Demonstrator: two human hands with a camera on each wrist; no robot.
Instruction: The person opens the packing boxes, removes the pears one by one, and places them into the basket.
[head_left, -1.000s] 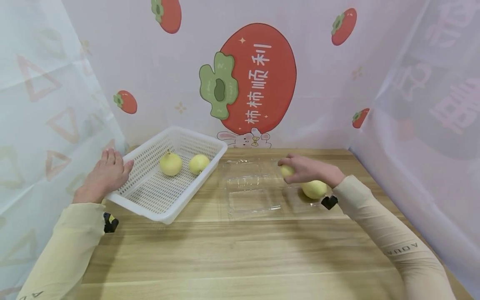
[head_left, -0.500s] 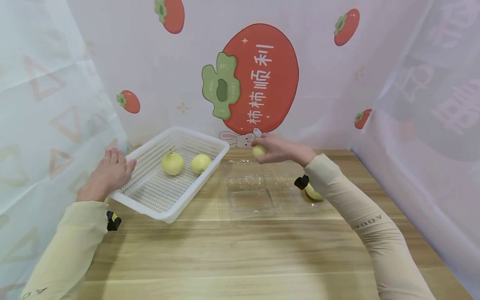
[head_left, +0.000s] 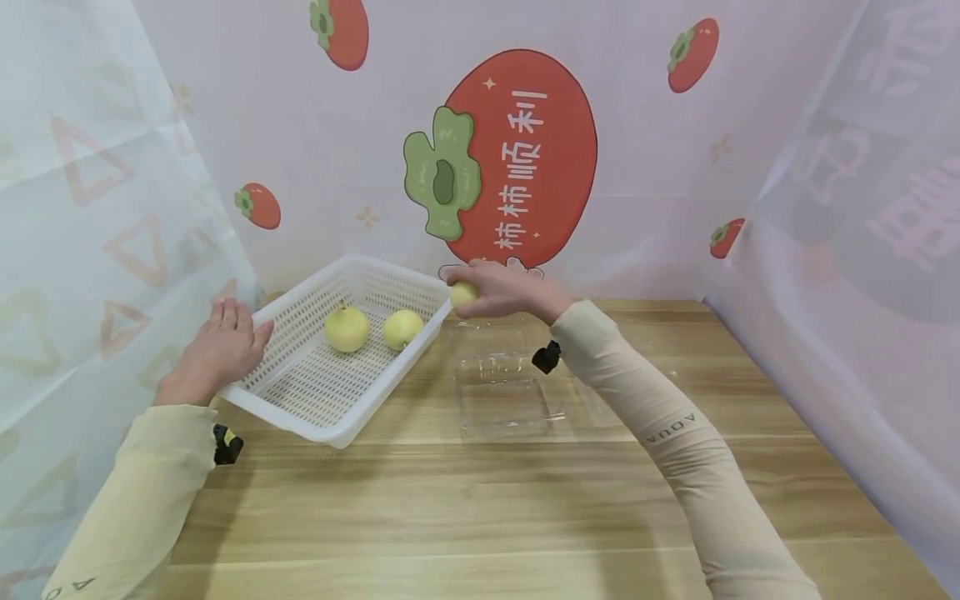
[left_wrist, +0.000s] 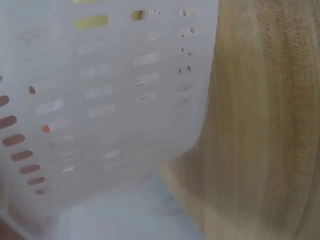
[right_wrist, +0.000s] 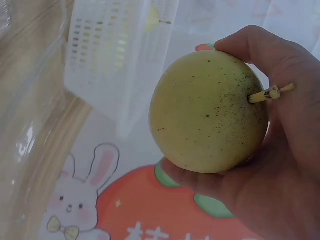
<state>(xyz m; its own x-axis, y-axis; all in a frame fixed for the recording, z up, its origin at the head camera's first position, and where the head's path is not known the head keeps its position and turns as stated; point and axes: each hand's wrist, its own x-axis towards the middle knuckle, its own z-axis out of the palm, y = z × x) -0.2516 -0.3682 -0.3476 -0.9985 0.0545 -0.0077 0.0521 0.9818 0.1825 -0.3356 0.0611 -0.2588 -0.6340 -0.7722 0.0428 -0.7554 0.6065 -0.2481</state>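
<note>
The right hand (head_left: 501, 290) grips a yellow pear (head_left: 463, 294), its fingers curled round the fruit. The right wrist view shows the pear (right_wrist: 209, 112) cupped in the palm, speckled with small dark spots, its short stem pointing toward the fingers. The hand holds the pear in the air just beside the far right corner of a white basket (head_left: 300, 400), above the wooden table (head_left: 450, 508).

The left hand (head_left: 216, 350) rests on the left rim of the basket with its fingers laid nearly straight over the edge, relaxed and holding nothing. In the left wrist view only the slotted basket wall (left_wrist: 110, 100) and the table (left_wrist: 260, 125) show; the hand itself is out of that view.

Two more pears lie side by side on the basket floor toward its far end, the left pear (head_left: 347, 328) a little larger than the right pear (head_left: 402, 328), close together but not clearly touching.

A clear plastic tray (head_left: 504, 402) lies open on the table to the right of the basket, beneath the right forearm. Behind the table hangs a backdrop (head_left: 510, 158) printed with a large red fruit, Chinese characters and a small rabbit.
</note>
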